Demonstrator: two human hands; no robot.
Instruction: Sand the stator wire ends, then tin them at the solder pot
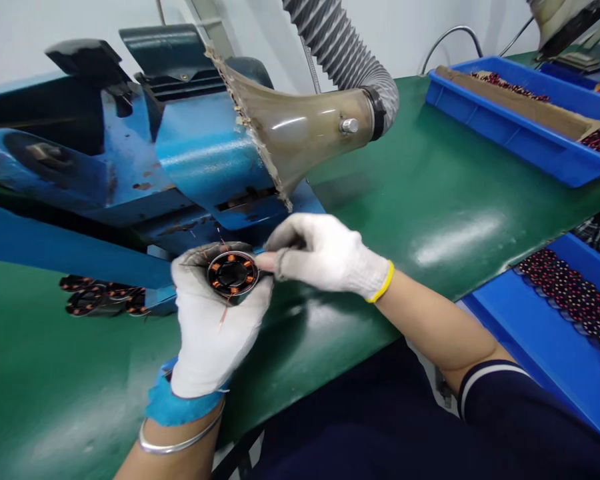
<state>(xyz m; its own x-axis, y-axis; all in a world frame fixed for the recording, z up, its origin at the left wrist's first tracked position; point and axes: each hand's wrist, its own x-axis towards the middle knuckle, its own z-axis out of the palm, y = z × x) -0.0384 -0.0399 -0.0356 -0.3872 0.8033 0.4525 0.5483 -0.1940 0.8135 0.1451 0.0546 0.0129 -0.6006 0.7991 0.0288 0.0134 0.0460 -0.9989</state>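
Note:
A round motor stator [211, 275] with a thin metal rim and copper windings sits in the grip of my left hand [215, 333], its open face turned toward me. Loose copper wire ends stick out from it above and below. My left hand wears a white glove with grey, soiled fingers. At the stator's right edge is my right hand [325, 257], also gloved, with a bare fingertip against the rim. Its fingers are drawn together, and whatever they pinch is hidden. Just behind both hands stands a blue machine [210, 150] with a translucent funnel hood [310, 130].
Several stators [97, 297] lie on the green table [380, 213] left of my hands, beside the machine's blue bar. A grey flexible duct [343, 40] joins the hood. Blue trays with many stators stand at the back right [505, 130] and lower right [530, 327].

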